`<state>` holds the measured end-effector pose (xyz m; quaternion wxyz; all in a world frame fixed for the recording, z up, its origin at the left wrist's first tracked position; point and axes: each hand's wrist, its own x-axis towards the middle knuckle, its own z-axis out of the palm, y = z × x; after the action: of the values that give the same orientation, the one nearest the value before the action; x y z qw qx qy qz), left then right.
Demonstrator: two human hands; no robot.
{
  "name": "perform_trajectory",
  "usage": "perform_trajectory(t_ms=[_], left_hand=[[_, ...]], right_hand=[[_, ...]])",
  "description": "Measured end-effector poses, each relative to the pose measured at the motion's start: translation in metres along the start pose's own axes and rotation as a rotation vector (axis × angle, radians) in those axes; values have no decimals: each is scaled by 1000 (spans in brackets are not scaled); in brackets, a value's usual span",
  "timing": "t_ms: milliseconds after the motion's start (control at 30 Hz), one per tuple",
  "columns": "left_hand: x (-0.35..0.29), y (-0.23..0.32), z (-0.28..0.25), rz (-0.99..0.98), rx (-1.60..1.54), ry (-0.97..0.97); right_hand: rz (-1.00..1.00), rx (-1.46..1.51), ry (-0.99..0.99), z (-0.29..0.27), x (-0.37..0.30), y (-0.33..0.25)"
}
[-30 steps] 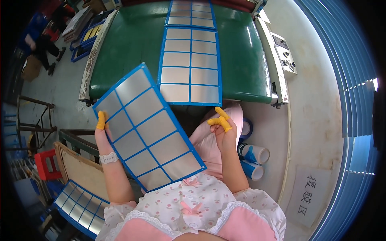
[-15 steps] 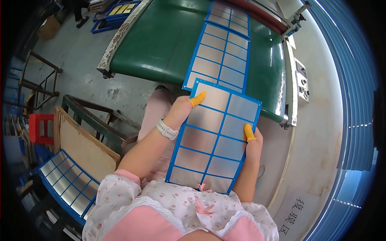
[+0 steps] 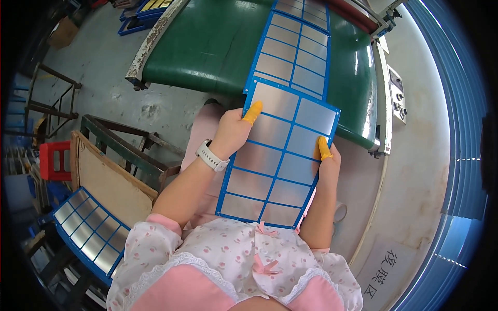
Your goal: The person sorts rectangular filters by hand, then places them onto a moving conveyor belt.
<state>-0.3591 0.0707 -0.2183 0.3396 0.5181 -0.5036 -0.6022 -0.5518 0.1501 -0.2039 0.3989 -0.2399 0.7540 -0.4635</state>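
I have the left hand (image 3: pixel 233 132) and right hand (image 3: pixel 330 161) gripping a rectangular, silvery, blue-gridded sheet (image 3: pixel 270 129) mid-frame, overlapping in view a matching sheet (image 3: pixel 277 46) on the glossy green belt (image 3: pixel 192 46) above. I'd call this lining-up; next calls for squaring edges.

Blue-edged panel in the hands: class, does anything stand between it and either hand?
Only the yellow thumb covers, nothing else visible: the left hand and right hand hold the blue-edged panel by its sides.
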Motion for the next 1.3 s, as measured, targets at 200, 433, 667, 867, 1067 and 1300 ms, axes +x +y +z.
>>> perform_trajectory(t_ms=[200, 433, 667, 867, 1067, 1300], left_hand=[[-11, -18, -1, -40, 30, 32], [-5, -32, -3, -63, 2, 42], [9, -32, -3, -74, 11, 46], [21, -31, -3, -109, 14, 31], [27, -26, -1, -129, 23, 49], [35, -20, -1, -153, -16, 62]], right_hand=[[-82, 100, -21, 9, -6, 20], [-23, -44, -37, 13, -8, 12], [-76, 44, -67, 16, 9, 21], [-33, 36, -82, 18, 21, 21], [-20, 61, -120, 16, 29, 19], [65, 28, -168, 15, 34, 4]])
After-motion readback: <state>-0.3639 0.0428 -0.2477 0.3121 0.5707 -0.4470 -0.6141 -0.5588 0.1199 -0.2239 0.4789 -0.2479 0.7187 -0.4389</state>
